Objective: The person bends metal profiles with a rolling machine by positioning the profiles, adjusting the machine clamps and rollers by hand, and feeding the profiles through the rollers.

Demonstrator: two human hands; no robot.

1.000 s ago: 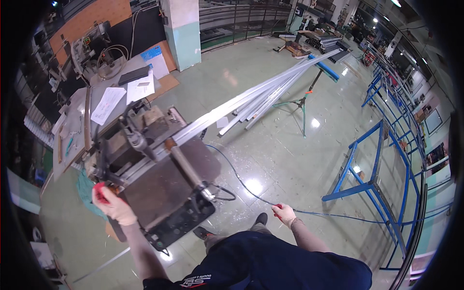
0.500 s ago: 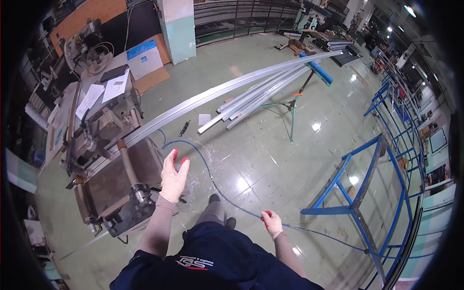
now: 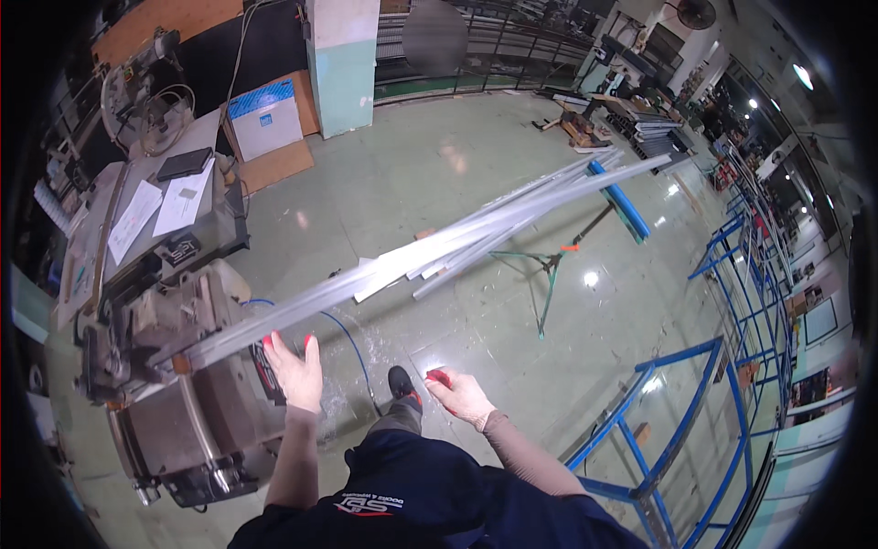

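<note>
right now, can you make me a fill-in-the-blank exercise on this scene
The left hand and right hand both have fingertips coloured ____. The roller on the tripod is coloured ____. The papers lie on the same side as the ____ hand. The nearest frame is on the same side as the ____ hand.

Missing words: red; blue; left; right.

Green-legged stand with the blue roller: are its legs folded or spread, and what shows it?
Spread: the green legs angle apart from a shared hub, one reaching left, another downward in the picture.
</note>
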